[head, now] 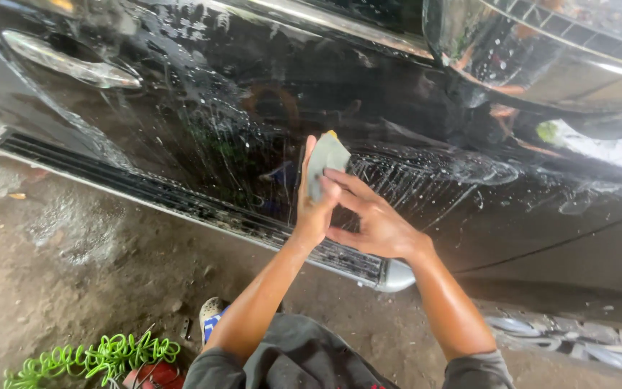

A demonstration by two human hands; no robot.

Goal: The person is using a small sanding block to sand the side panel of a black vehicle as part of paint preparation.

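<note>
Nearest to us, our grey-clad knee (304,356) fills the bottom edge, with our two bare forearms rising from it toward the side of a black car (253,94). Our left hand (314,209) is closed on a small grey sponge pad (325,160), thumb and fingers (309,155) wrapped round its lower part, a touch of yellow showing at the pad's top. The pad sits against the wet door panel, just above the running board (181,198). Our right hand (372,220) meets the left from the side; its fingers (347,180) are stretched out and lie on the lower edge of the pad and across the left hand, pressing rather than clenching.

Soapy streaks (426,176) run down the paint to the right of the pad, and water beads and thin rivulets cover the panel above it. A chrome door handle (73,65) shows at the upper left. The running board's chrome end cap (396,277) lies just below our right wrist.

On the damp dirt ground (88,266), a coiled green hose (98,356) lies at the lower left beside a red object (154,376) we cannot make out. Our sandalled foot (212,317) peeks out beside the left forearm. A wheel's silver spokes (570,338) show at the lower right.
</note>
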